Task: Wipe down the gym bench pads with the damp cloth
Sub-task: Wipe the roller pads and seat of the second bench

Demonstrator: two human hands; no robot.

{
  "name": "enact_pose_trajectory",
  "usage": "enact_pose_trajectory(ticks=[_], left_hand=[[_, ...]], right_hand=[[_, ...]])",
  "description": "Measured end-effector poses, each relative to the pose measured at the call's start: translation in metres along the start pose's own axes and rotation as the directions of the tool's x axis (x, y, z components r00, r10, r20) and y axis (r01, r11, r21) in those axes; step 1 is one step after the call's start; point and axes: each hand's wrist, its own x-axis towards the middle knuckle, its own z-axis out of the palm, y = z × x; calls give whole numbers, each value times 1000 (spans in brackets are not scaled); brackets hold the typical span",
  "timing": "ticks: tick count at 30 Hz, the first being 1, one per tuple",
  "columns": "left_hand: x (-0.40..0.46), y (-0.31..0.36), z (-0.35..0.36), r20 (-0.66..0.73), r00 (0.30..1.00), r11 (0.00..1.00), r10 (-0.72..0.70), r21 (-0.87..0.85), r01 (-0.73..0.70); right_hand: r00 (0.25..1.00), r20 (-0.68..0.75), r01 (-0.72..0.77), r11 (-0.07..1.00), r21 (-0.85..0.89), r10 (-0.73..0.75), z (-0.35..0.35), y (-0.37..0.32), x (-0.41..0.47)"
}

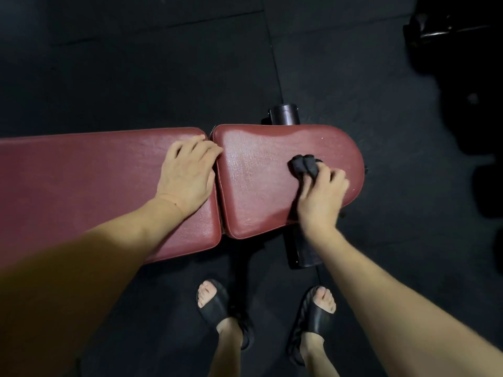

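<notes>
Pressing down on the rounded seat pad [258,180], the right hand [321,194] has its fingers bunched tight around a dark cloth [304,165], a crumpled wad of soft black fabric that pokes out ahead of the knuckles and touches the pad. The left hand [187,175] lies flat and open on the end of the long back pad [81,191], fingers spread, their tips reaching the narrow gap between the two pads. Both pads are dark red vinyl with a fine pebbled grain and a piped seam along the rim. The back pad is a long rectangle with softened corners; the seat pad is straight-edged by the left hand and curves into a half-round end beyond the right hand. A glossy sheen covers much of the seat pad between the hands and ahead of the cloth, while a duller band runs along its far edge.

Beyond the right hand, at the far edge, a black cylindrical roller [285,114] juts out from under the seat; another dark roller [306,248] sits below the near edge, under the right wrist. Black rubber floor [136,63] tiles with visible seams spread openly past the far side. Near the person, two feet in black slide sandals [215,303] stand just short of the bench. Dark, indistinct equipment [449,28] crowds the far right corner.
</notes>
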Motion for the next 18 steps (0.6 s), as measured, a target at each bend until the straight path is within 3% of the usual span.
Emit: enact_pose_trajectory(ticks=[2,4,7,9,11,14,16,18], left_hand=[[5,19,3,-23,1000,997,-12,-73,10],[13,37,9,-37,999,990,-38,-134,32],[28,49,18,-11,998,987,-66,-148,64],[38,52,22,1,996,988,-91,-122,91],[47,59,27,-33,992,983,-122,-143,116],[53,74,36,-66,971,959,-228,-190,212],[53,78,40,-58,963,953,-263,-169,250],[53,78,42,-40,969,962,-243,-135,235]], right_hand=[[998,18,54,999,8,-54,7,-30,-10],[961,100,252,965,70,-259,12,-45,-11],[902,152,396,914,89,-405,10,-25,20],[940,110,323,946,30,-324,8,-1,50],[988,51,148,988,-32,-146,6,19,75],[999,-1,-41,997,-61,41,10,9,84],[1000,22,-5,1000,23,4,19,-19,84],[985,58,158,982,102,-165,32,-50,84]])
